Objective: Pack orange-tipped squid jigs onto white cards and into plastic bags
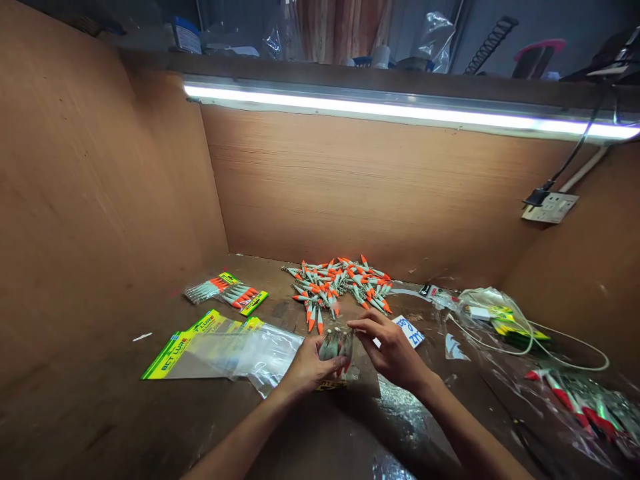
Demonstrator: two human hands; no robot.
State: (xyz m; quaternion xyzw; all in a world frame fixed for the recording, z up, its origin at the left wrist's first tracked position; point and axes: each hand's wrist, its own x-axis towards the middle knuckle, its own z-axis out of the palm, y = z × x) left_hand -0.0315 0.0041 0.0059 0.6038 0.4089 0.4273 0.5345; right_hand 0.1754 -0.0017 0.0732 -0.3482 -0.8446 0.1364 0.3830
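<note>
A bunch of fishing lures (331,347), pale-bodied with orange-red tips pointing down and wire ends up, is gripped in my left hand (311,365). Its thumb lies across their front. My right hand (387,348) is closed in a pinch at the upper right of this bunch, fingertips on the wire end of one lure. Below my hands lies a clear bag with a yellow printed header (333,385), partly covered by them. Just beyond is a loose pile of orange-and-white lures (345,280).
Clear bags with yellow-green headers (185,343) lie on the left, near filled lure packs (235,293). A handwritten card (409,332) is right of my hand. Farther right are a white cable (575,340) and red-and-silver lures (585,403). Wooden panels enclose the bench beneath a tube light (400,110).
</note>
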